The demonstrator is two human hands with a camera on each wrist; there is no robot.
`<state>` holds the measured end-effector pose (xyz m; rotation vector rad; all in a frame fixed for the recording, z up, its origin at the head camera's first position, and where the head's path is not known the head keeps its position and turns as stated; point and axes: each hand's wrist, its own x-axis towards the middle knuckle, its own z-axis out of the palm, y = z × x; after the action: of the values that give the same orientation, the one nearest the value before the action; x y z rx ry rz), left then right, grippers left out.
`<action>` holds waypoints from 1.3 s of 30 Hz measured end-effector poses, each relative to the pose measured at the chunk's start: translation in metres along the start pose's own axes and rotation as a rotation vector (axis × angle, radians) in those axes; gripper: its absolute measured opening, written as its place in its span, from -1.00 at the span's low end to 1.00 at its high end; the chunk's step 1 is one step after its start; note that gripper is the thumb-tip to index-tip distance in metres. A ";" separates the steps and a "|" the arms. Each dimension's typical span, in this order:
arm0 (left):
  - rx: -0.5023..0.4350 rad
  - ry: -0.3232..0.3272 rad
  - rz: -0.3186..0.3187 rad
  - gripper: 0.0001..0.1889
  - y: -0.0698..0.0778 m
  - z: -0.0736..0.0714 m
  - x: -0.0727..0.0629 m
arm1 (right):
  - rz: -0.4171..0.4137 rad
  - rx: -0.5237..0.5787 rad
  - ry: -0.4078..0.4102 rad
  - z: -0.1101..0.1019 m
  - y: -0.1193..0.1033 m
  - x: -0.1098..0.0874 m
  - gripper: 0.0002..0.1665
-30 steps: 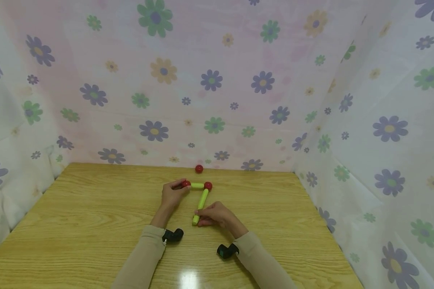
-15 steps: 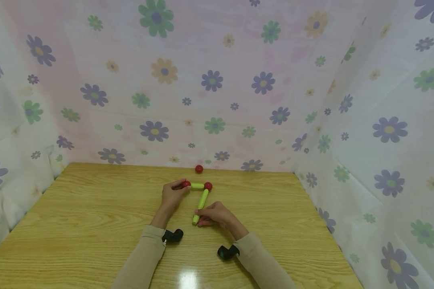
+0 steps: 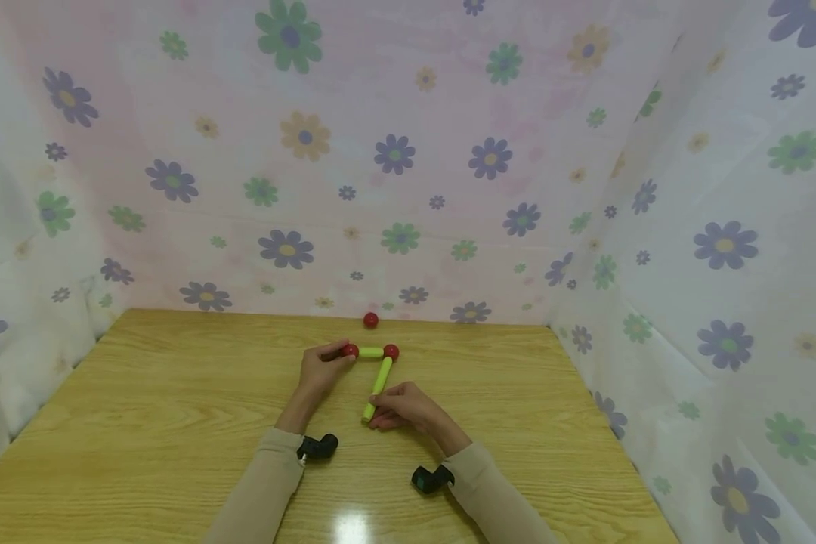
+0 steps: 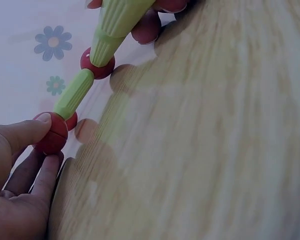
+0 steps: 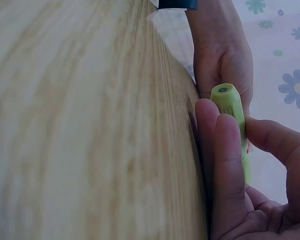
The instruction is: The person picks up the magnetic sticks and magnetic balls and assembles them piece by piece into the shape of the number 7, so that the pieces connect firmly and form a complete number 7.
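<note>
With thumb and fingertips, my left hand (image 3: 321,372) pinches a red ball (image 4: 54,139) low over the table. A short yellow-green magnetic stick (image 3: 370,353) runs from that ball to a second red ball (image 3: 391,352). From this second ball a longer yellow-green stick (image 3: 381,381) slants back toward me, forming a corner. My right hand (image 3: 406,408) pinches the long stick near its near end, thumb on one side and fingers on the other. In the right wrist view that stick end (image 5: 223,90) faces the camera, with a small dark disc in its tip.
A third red ball (image 3: 370,320) lies alone at the far edge of the wooden table (image 3: 197,378). Flowered sheets (image 3: 394,189) stand behind the table and along both sides. Each wrist wears a black camera, seen on the left wrist (image 3: 318,446).
The head view has shifted slightly. Both hands keep their holds on the red ball and the long stick, with hardly any movement.
</note>
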<state>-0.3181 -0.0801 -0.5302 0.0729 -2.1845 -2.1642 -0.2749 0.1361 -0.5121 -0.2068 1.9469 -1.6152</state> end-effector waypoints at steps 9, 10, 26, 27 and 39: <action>0.051 -0.011 0.062 -0.58 -0.001 0.000 0.002 | 0.009 -0.009 0.014 -0.002 0.001 -0.004 -0.63; 0.066 -0.012 0.071 -0.59 -0.001 0.000 0.002 | 0.010 -0.010 0.020 -0.002 0.002 -0.004 -0.63; 0.103 -0.064 0.102 -0.59 0.004 0.011 0.008 | -0.034 -0.077 0.036 -0.015 -0.001 -0.009 -0.60; 0.109 -0.063 0.104 -0.60 0.004 0.013 0.009 | -0.036 -0.084 0.039 -0.016 -0.001 -0.008 -0.59; 0.119 -0.041 0.120 -0.55 0.002 0.019 0.018 | -0.018 -0.015 0.065 -0.026 0.003 -0.002 -0.56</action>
<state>-0.3374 -0.0628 -0.5283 -0.0955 -2.2743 -1.9897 -0.2868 0.1600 -0.5122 -0.1807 2.0116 -1.6389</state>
